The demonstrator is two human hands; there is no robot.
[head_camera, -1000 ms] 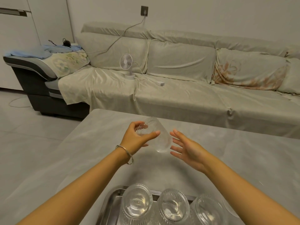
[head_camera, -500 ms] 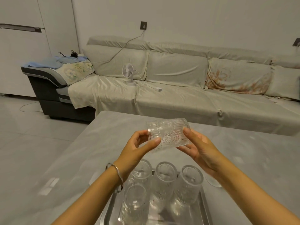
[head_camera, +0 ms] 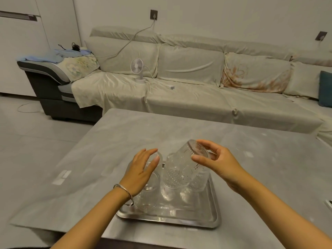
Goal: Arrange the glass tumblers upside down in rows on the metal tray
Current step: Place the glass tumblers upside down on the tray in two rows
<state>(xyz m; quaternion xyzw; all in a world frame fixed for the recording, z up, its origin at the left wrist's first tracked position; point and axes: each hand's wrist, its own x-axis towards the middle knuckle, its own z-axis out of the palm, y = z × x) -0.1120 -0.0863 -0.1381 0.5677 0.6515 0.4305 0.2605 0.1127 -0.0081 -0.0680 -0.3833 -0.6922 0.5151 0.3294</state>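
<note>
A metal tray (head_camera: 206, 220) lies on the grey table near its front edge. Several patterned glass tumblers (head_camera: 196, 182) stand upside down on it in rows; some are hidden behind my hands. My right hand (head_camera: 218, 163) grips the base of another clear tumbler (head_camera: 181, 168), which is tilted with its mouth down and left, just above the tray's middle. My left hand (head_camera: 142, 172) hovers with fingers spread over the tray's left side and holds nothing. A bangle sits on my left wrist.
The grey table (head_camera: 107, 159) stretches left, right and beyond the tray. Behind it stands a long covered sofa (head_camera: 188, 94) with a small white fan (head_camera: 138, 69), a cable and cushions. Pale floor lies to the left.
The tumbler passed from my left hand to my right and turned mouth-down over the tray. My left hand let go and opened. The view tilted down, showing the whole tray.
</note>
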